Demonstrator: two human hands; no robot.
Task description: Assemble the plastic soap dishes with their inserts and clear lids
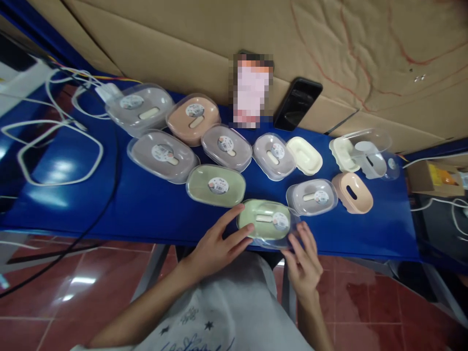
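Left hand point(219, 243), fingers parted, grips left end of green oval box point(265, 208) at near table point(347, 239) edge; right hand point(302, 258), fingers half-curled, holds clear cover point(271, 242) at right edge. Plain green box point(204, 185) crowds far left, grey box point(302, 199) far right.

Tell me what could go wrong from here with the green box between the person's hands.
1. The clear cover sits askew, jutting past the green box toward the right hand, so it might slip if pressed.
2. The box is near the front edge of the blue table; a fumble could send it to the tiled floor.
3. The left hand could nudge the neighbouring green container close by.
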